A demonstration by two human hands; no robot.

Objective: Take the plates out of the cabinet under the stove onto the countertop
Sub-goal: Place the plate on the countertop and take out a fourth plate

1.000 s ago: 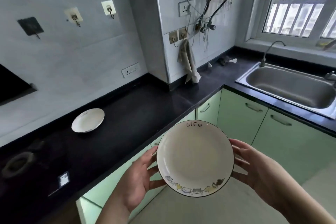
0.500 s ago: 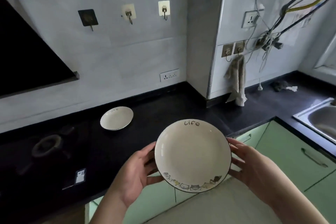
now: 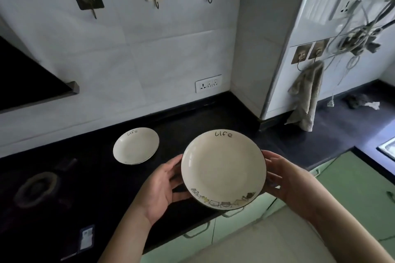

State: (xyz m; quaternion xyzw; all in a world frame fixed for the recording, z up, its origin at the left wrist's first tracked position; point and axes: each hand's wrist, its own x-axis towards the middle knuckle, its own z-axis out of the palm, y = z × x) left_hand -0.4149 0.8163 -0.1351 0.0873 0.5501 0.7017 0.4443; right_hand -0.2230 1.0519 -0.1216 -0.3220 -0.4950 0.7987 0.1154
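Observation:
I hold a cream plate (image 3: 222, 168) marked "life", with small cartoon figures along its near rim, above the front edge of the black countertop (image 3: 192, 126). My left hand (image 3: 162, 186) grips its left rim and my right hand (image 3: 284, 177) grips its right rim. A second, similar plate (image 3: 136, 145) lies flat on the countertop, to the left of and behind the held one. The cabinet under the stove is out of view.
A black stove top with a burner ring (image 3: 36, 186) fills the counter's left part. A range hood (image 3: 25, 79) hangs at the left. A cloth (image 3: 307, 100) hangs from a hook by the white pillar. Green cabinet doors (image 3: 352, 181) run below; a sink edge (image 3: 386, 147) shows at right.
The view has swung left and closer to the counter. The held plate, gripped the same way in both hands, now hangs over the counter's front edge, nearer the resting plate.

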